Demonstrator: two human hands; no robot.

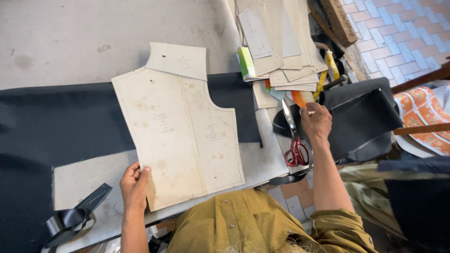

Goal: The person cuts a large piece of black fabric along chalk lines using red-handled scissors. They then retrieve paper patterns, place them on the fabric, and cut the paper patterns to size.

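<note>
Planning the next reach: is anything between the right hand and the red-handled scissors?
Nothing visible does. The right hand is at the table's right edge, on dark cloth just right of the scissors, which lie uncovered, blades pointing away. The left hand holds the card pattern's near corner, well clear.

stack of card patterns (281, 42) at the table's far edge, green box (245, 63) beside it, yellow tape measure (329, 70) at its right. red-handled scissors (294, 138) on the right edge; black fabric scrap (70, 220) near left; wood block (338, 18) and brick floor (398, 37) far right.
</note>
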